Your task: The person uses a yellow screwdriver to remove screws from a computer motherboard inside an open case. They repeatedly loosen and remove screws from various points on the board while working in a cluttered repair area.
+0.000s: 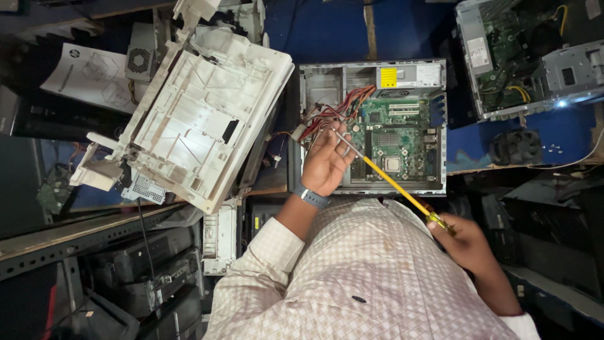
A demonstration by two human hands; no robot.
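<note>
head view | right hand (pixel 469 242) was closed around the handle of the long yellow-shafted screwdriver (pixel 385 178) | left hand (pixel 327 160) pinched its metal shaft near the tip | tip was over the open grey desktop computer case (pixel 371 126) with green motherboard (pixel 393 141) | white plastic printer shell (pixel 201 119) lay just left

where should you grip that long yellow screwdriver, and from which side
By the thick yellow handle end, from the near, right side, where the right hand wraps it. The thin metal shaft slants up-left over the open computer case; the left hand only steadies it near the tip.
</note>
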